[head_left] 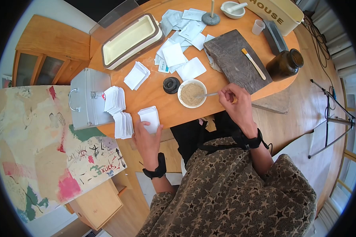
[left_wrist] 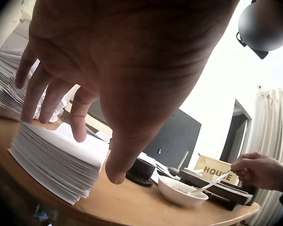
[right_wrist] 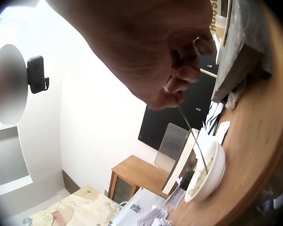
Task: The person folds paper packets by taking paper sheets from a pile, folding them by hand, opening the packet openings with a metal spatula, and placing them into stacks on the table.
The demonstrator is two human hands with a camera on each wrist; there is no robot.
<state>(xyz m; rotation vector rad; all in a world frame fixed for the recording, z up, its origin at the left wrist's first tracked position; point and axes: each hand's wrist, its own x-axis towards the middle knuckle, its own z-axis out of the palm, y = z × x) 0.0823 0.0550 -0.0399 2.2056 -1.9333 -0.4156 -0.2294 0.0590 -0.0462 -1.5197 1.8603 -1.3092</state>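
Note:
My right hand pinches the handle of a thin metal spoon. The spoon's far end dips into beige powder in a white bowl near the table's front edge. To the left, my left hand hovers at a stack of white paper squares with its fingers spread. In the left wrist view its fingertips are right at the top of that stack, the thumb off to one side. Two more stacks of folded papers stand left of this hand.
A dark round pot is beside the bowl. Behind lie loose white papers, pale packets and a cream tray. At right are a dark slab with a brush and a brown jar. A silver case stands left.

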